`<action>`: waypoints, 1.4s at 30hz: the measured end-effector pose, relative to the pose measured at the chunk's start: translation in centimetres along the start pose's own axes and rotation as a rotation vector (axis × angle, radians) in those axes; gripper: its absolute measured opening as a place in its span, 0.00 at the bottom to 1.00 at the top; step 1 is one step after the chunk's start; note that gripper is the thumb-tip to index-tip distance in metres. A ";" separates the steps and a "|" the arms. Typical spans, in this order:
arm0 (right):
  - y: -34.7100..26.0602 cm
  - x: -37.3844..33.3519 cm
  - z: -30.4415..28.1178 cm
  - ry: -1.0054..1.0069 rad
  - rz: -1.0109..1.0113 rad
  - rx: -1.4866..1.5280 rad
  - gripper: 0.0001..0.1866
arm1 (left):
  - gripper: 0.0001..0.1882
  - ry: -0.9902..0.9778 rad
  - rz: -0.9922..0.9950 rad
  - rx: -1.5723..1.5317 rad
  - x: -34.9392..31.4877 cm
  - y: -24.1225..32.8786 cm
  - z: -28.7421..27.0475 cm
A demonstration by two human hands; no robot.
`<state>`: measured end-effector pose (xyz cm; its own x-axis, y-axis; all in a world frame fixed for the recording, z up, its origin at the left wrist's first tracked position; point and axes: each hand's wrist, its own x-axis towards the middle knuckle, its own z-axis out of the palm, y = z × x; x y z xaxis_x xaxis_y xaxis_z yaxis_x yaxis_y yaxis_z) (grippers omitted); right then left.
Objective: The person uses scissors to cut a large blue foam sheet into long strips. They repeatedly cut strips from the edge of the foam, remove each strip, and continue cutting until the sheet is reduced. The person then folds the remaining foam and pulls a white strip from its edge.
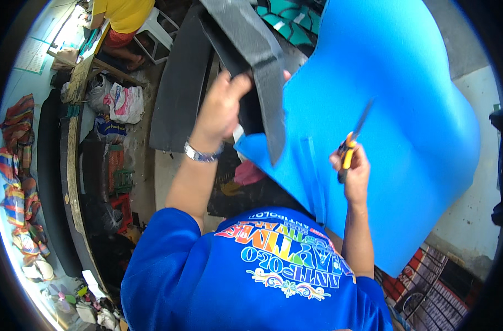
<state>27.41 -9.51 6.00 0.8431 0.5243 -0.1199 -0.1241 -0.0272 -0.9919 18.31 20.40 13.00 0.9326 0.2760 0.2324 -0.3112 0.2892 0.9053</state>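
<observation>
My left hand (221,107), with a metal watch at its wrist, is raised and slightly blurred. Its fingers are closed on a bent dark grey sheet (269,105) that looks like foam; part of the grip is hidden behind the sheet. In my right hand (357,168) is a pair of scissors (348,153) with yellow and black handles, the dark blades pointing up and away from me. Behind both hands spreads a large bright blue sheet (406,138), curved and also foam-like. The scissors are in front of it, and I cannot tell if they touch it.
More dark sheets (177,94) stand beyond my left hand. A person in a yellow top (124,16) sits on a white plastic chair (155,30) at the far left. A wooden bench edge (72,149), plastic bags (124,103) and a dark roll (55,187) line the left side.
</observation>
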 end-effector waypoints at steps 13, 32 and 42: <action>9.8 -4.3 0.2 0.014 0.301 -0.286 0.16 | 0.49 0.077 -0.010 1.613 18.0 -10.6 -5.8; -4.8 3.3 9.5 -0.369 -0.172 0.203 0.24 | 0.13 -0.069 -0.337 0.006 -13.4 -6.4 9.7; 4.1 -5.9 8.0 -0.939 0.685 -0.033 0.33 | 0.17 1.058 -0.007 0.068 -23.7 1.7 -14.0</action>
<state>17.72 -5.95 2.96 -0.1169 0.8155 -0.5668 -0.3781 -0.5642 -0.7339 -6.83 27.17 4.04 0.2898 0.9417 -0.1710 -0.2649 0.2506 0.9311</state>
